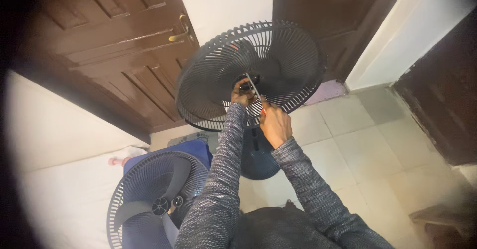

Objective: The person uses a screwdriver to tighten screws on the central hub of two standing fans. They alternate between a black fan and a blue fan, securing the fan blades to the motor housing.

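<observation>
A black rear fan guard (293, 55) stands on a pedestal fan, facing me. My left hand (241, 94) reaches into its centre and rests at the motor hub (250, 80); what its fingers grip is hidden. My right hand (275, 124) is closed around a screwdriver (254, 91) with a reddish handle end, its metal shaft angled up-left toward the hub. Both arms wear grey knitted sleeves.
The fan's round dark base (258, 159) sits on the pale tiled floor. A removed front grille with the fan blade (156, 199) lies at lower left on a blue object. Brown wooden doors (114, 45) stand behind, one with a brass handle (183, 30).
</observation>
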